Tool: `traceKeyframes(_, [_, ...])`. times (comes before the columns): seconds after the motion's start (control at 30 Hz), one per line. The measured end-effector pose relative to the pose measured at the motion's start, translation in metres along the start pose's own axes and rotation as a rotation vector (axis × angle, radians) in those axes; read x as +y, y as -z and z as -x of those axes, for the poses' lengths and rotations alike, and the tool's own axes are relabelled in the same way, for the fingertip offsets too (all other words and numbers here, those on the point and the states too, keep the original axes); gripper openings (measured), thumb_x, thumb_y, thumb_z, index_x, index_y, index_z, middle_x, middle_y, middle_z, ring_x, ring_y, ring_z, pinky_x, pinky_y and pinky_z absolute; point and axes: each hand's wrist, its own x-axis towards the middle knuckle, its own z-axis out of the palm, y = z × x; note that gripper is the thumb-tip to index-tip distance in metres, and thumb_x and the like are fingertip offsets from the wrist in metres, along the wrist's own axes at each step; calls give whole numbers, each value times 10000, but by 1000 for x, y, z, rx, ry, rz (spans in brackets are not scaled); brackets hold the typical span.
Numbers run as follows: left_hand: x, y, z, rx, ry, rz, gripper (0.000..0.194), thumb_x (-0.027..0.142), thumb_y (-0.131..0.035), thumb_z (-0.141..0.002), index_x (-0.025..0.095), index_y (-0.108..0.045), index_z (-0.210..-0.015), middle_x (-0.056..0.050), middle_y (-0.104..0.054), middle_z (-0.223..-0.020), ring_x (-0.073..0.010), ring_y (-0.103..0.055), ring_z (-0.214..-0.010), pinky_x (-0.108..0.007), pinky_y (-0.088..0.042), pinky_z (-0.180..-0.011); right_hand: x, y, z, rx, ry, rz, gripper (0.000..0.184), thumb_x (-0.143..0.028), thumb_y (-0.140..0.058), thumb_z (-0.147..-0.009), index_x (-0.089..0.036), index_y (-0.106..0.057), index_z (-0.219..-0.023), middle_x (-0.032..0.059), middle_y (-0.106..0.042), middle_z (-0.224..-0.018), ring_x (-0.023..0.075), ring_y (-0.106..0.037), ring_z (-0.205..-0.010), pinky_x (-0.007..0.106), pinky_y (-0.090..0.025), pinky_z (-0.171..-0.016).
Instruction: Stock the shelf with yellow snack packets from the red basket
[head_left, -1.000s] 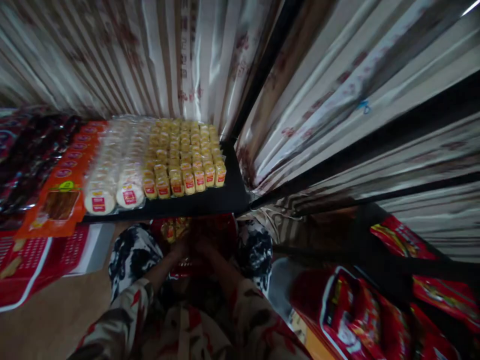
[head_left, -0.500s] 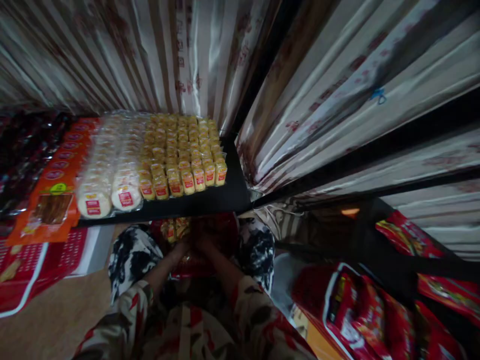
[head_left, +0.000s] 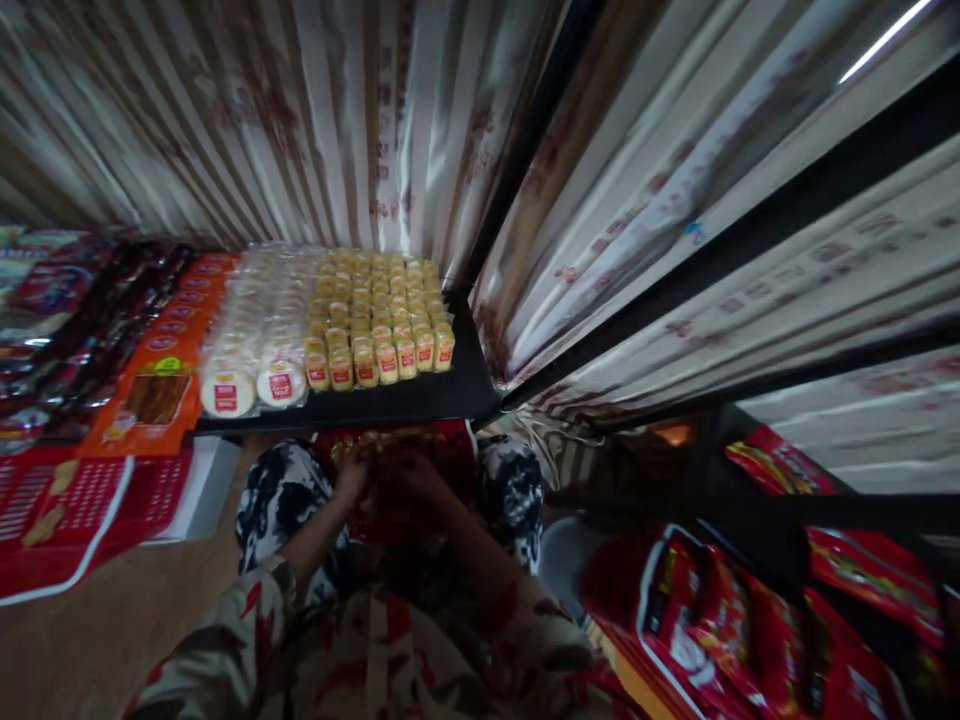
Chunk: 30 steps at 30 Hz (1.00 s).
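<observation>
My left hand (head_left: 351, 482) and my right hand (head_left: 416, 478) are close together, low between my knees, over a red basket (head_left: 457, 455) that holds yellow snack packs (head_left: 390, 440). Both hands are dim and blurred, and their fingers seem curled around the packs, but I cannot make out the grip. Just beyond the basket a black shelf (head_left: 420, 400) carries rows of yellow packaged cakes (head_left: 375, 320) and white round packaged cakes (head_left: 247, 350).
Orange packets (head_left: 150, 390) and dark packets (head_left: 67, 330) lie left of the cakes. A red crate (head_left: 52, 500) sits on the floor at the left. Red snack bags (head_left: 720, 620) fill the right side. Shiny striped packaging hangs above.
My hands have risen a little within the basket, and the yellow packs now show above them. The view has shifted slightly right and down.
</observation>
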Motion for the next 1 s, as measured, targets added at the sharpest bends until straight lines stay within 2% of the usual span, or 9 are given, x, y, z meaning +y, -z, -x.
traceKeyframes(0.13, [19, 12, 5, -13, 65, 111, 416, 379, -437, -835, 130, -540, -1153, 9, -607, -590, -97, -515, -439, -196, -383, -435, -17, 22, 15, -106, 92, -47, 78, -244, -628, -693, -173, -597, -690, -37, -612, -684, 125, -569, -687, 250, -464, -682])
traceKeyframes(0.23, [36, 22, 15, -130, 110, 258, 461, 398, -513, -788, 130, -541, -1162, 35, -566, -518, -72, -454, -380, -165, -286, -386, -28, 39, 27, -237, 157, -126, 106, -273, -634, -696, -180, -586, -715, -49, -579, -664, 110, -532, -647, 232, -433, -635])
traceKeyframes(0.33, [51, 28, 26, -237, 109, 352, 458, 324, -627, -696, 120, -579, -1102, 51, -543, -485, -59, -448, -382, -150, -261, -382, -38, 52, 34, -312, 181, -233, 184, -336, -658, -684, -188, -566, -745, -53, -568, -670, 101, -517, -625, 221, -410, -606])
traceKeyframes(0.43, [63, 31, 36, -234, 68, 392, 504, 224, -628, -675, 111, -543, -1160, 62, -545, -489, -48, -435, -372, -142, -290, -383, -47, 61, 37, -348, 206, -303, 225, -349, -666, -674, -197, -552, -794, -56, -562, -676, 95, -514, -607, 211, -393, -577])
traceKeyframes(0.53, [74, 35, 46, -233, 55, 457, 550, 121, -589, -672, 110, -497, -1214, 31, -610, -605, -64, -540, -457, -148, -388, -428, -57, 69, 40, -288, 210, -309, 244, -317, -667, -683, -206, -563, -874, -56, -570, -698, 89, -518, -594, 204, -388, -567])
traceKeyframes(0.63, [83, 39, 55, -268, 88, 506, 547, 61, -573, -664, 136, -505, -1202, -7, -659, -763, -74, -602, -522, -164, -458, -471, -68, 74, 42, -177, 241, -355, 263, -292, -671, -686, -210, -586, -921, -32, -606, -791, 102, -568, -684, 222, -431, -651])
traceKeyframes(0.8, [92, 42, 67, -328, 106, 546, 392, 46, -582, -691, 123, -569, -1075, -55, -686, -870, -105, -659, -623, -186, -526, -562, -83, 74, 44, -51, 223, -452, 376, -292, -676, -683, -215, -590, -1041, 11, -637, -944, 133, -620, -836, 276, -469, -796])
traceKeyframes(1.0, [99, 30, 68, -201, 54, 595, 332, 90, -661, -661, 138, -596, -983, -43, -688, -849, -118, -667, -697, -211, -539, -645, -89, 66, 39, 184, 180, -588, 360, -350, -694, -669, -210, -597, -986, 23, -651, -930, 154, -635, -859, 310, -487, -836])
